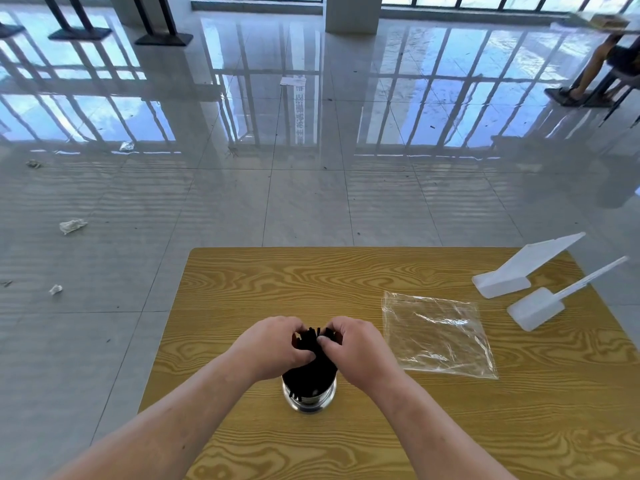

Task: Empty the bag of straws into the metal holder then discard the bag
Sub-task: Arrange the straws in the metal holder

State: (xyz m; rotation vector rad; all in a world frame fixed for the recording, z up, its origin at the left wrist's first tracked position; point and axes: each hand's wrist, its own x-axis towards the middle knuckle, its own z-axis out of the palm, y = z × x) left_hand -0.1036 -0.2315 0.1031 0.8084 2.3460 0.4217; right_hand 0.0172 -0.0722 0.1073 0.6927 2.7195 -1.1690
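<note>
A shiny metal holder [309,398] stands upright near the middle of the wooden table [346,271]. A bundle of black straws [313,344] sticks up out of it. My left hand [273,348] and my right hand [356,349] are cupped around the straw tops from either side, fingers curled on the bundle. The clear plastic bag [438,336] lies flat and empty on the table to the right of my right hand.
Two white plastic scoops [512,275] [540,310] lie at the table's far right corner. Crumpled paper scraps [72,226] litter the glossy tiled floor to the left. A seated person's leg [588,71] shows at the far right.
</note>
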